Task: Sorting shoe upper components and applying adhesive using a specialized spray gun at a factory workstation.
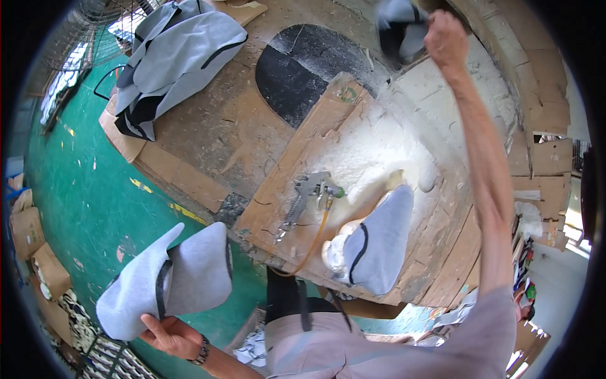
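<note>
At the far left, brown cardboard boxes (pixel 28 234), heaped beside the green floor (pixel 82 183). Farther up, toward the rim, a thin wire cage (pixel 95 19).

Lower left, holds a two-panelled grey fabric piece (pixel 202 271) in the left hand (pixel 173 338), gripped by its lower edge: thumb laid on the near face, fingers curled in close beneath and partly hidden. Hangs clear of the worktable (pixel 183 126), over the floor, with a dark edging between the panels. On the wrist, a dark banded watch or bracelet (pixel 201 350).

Above, on the table's far left corner, a pile of grey fabric pieces (pixel 196 57) with black trim, loosely overlapped.

Toward the middle, a rounded black patch (pixel 297 76), dusted white along its right part. Just beside, a long cardboard strip (pixel 297 158) bearing a small green mark (pixel 348 93), too small to read. Across the strip, a metal spray gun (pixel 309 189) with a green fitting, trailing an orange hose (pixel 317 243) down to the near table edge; lies in the way, between the left hand's piece and a tapering grey fabric-covered piece (pixel 388 243) with black trim and whitish material along its left side.

Upper right, reaches to a blurred grey-and-black piece (pixel 404 35) with the right hand (pixel 447 41), fingers curled nearly closed at its edge; cannot tell whether gripping or only touching. Covers part of the white-coated tabletop with the forearm.

At the far right, cardboard sheets (pixel 549 158), crowded against the table.
</note>
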{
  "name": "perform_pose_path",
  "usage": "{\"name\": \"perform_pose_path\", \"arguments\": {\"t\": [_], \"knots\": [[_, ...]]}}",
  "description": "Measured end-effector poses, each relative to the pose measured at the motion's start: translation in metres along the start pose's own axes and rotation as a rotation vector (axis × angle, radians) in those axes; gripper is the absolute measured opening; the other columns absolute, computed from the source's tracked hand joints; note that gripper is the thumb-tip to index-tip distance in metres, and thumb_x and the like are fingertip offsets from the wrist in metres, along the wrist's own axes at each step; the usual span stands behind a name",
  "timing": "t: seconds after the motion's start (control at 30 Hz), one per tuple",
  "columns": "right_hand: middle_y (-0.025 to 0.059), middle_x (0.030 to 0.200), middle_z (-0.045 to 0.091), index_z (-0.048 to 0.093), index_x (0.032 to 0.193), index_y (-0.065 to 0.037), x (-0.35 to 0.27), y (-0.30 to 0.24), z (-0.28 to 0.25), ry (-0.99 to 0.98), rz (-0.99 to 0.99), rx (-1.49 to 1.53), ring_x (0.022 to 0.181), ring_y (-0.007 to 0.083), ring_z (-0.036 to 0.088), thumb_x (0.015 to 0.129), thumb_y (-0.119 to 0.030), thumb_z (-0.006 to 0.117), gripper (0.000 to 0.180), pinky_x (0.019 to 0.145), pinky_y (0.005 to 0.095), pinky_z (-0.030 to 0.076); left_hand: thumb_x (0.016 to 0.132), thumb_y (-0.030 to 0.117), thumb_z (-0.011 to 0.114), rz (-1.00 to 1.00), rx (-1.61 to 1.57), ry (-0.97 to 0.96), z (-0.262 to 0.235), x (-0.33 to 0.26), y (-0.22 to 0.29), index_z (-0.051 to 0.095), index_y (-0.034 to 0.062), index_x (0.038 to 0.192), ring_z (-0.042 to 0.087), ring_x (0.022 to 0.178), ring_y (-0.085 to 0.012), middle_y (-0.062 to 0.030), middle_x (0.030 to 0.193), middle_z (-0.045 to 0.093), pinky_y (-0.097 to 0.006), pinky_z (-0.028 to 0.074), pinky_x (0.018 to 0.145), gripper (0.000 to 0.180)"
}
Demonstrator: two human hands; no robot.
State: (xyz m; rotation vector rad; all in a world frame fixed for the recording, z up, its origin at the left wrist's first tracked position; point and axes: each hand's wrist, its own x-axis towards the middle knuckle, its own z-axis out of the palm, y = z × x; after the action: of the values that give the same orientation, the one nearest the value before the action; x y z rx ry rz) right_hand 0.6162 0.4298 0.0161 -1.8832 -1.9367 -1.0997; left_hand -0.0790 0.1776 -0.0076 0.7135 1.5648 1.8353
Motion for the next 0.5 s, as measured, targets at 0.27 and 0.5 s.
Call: {"name": "perform_pose_path", "arguments": {"t": [0.27, 0.5], "knots": [[0.0148, 0.078, 0.068, 0.067, 0.087, -0.003, 0.017, -0.077, -0.143, -0.323, 0.3, 0.218, 0.075, 0.0327, 0.065, 0.085, -0.02, 0.066, 0.017, 0.068, 0.043, 0.05, 0.098, 0.021, 0.069, -0.011, -0.1, -0.075, 0.057, -0.003, 0.004, 0.061, 0.0058, 0.125, 0.067, 0.101, -0.0153, -0.0071, 0.119, 0.071, -0.03, 0.052, 0.088, 0.031], [-0.0014, 0.071, 0.064, 0.071, 0.091, -0.003, -0.042, -0.021, -0.213, -0.623, 0.592, 0.516, 0.068, 0.0093, 0.058, 0.094, -0.034, 0.069, 0.031, 0.061, 0.0299, 0.045, 0.099, 0.022, 0.068, -0.08, -0.208, -0.226, 0.093, -0.023, -0.003, 0.061, 0.0052, 0.123, 0.066, 0.103, -0.0159, -0.0073, 0.12, 0.07, -0.032, 0.05, 0.093, 0.03]]}}
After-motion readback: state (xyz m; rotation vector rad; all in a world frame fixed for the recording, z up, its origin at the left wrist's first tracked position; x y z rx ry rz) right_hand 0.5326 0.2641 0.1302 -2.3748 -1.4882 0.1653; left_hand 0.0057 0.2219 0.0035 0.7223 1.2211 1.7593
